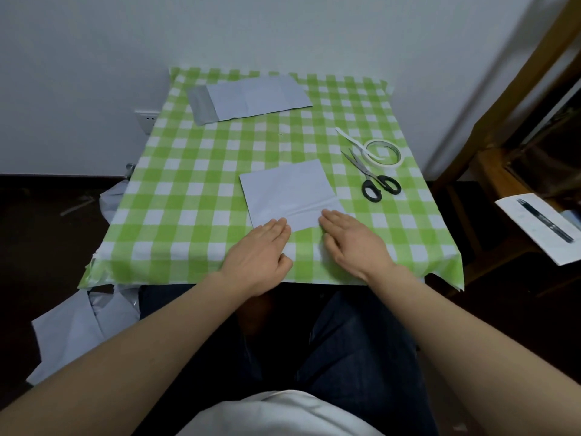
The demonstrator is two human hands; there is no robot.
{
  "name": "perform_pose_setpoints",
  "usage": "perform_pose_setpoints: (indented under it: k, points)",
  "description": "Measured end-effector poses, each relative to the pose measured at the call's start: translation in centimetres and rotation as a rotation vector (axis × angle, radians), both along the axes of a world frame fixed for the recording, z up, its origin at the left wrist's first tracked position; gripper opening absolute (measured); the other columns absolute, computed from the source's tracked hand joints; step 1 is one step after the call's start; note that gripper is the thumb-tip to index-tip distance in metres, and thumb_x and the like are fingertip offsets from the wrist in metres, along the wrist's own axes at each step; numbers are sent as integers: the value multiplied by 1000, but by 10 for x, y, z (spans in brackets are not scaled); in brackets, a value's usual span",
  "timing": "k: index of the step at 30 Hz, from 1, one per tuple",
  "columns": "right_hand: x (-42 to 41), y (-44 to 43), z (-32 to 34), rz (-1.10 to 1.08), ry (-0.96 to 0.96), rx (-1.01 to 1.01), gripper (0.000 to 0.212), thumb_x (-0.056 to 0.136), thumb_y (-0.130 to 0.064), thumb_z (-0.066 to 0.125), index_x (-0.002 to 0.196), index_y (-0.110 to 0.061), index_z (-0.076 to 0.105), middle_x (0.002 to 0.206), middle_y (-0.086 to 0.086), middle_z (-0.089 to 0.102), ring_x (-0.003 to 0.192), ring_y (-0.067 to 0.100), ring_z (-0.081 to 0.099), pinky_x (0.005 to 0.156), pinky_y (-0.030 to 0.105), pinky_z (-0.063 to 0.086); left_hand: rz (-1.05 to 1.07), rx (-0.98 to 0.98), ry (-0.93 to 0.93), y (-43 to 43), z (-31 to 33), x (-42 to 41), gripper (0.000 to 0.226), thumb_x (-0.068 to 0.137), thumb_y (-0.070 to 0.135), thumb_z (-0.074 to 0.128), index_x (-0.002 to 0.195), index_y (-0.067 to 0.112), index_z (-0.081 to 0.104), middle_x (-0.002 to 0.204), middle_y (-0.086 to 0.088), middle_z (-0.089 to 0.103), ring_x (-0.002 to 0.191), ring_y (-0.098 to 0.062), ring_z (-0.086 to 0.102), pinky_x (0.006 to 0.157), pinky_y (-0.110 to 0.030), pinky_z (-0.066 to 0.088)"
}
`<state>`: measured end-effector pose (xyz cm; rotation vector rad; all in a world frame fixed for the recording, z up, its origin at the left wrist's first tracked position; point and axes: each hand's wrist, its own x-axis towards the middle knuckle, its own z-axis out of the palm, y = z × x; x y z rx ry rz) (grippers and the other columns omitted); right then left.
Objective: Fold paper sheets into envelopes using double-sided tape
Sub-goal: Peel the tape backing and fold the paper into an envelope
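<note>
White folded sheet flat on green-checked tabletop, near centre, slightly rotated. Crease across its near part. Left hand flat, palm down, fingers together, fingertips on sheet's near-left edge. Right hand flat too, fingertips covering sheet's near-right corner. Hands apart, stretched out, gripping nothing; strip of sheet's near edge visible between them. Most of both palms on tabletop, not on paper.

Tape roll right of sheet, well apart from hands, loose tail trailing toward far left. Scissors just beside roll, blades closed, black handles toward near side. Second sheet at far left of tabletop, partly unfolded, grey flap at its left end.

Hidden or unclear: sheet's near-right corner under right fingers; can't tell if tape is on sheet. Paper scraps on floor at left, partly hidden by tabletop edge and left forearm. Pen on paper at right edge, print unreadable. Wooden furniture at far right cut off by frame.
</note>
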<state>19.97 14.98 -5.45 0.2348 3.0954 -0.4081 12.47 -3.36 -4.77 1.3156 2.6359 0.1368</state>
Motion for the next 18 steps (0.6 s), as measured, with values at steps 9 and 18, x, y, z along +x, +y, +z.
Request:
perform_pose_setpoints:
  k: [9, 18]
  points:
    - [-11, -4, 12, -117, 84, 92, 64, 85, -38, 17, 114, -3, 63, 124, 14, 60, 115, 32, 54, 98, 38, 40, 42, 187, 34, 6, 13, -14, 71, 80, 37, 14, 124, 4, 59, 137, -12, 52, 127, -27, 46, 107, -31, 32]
    - [-39, -15, 0, 46, -202, -1, 59, 101, -44, 16, 151, -19, -2, 159, -2, -11, 146, 13, -12, 117, 30, -8, 166, -76, 37, 31, -2, -32, 53, 103, 30, 17, 151, 13, 0, 159, -4, -6, 146, -21, -4, 118, -35, 1]
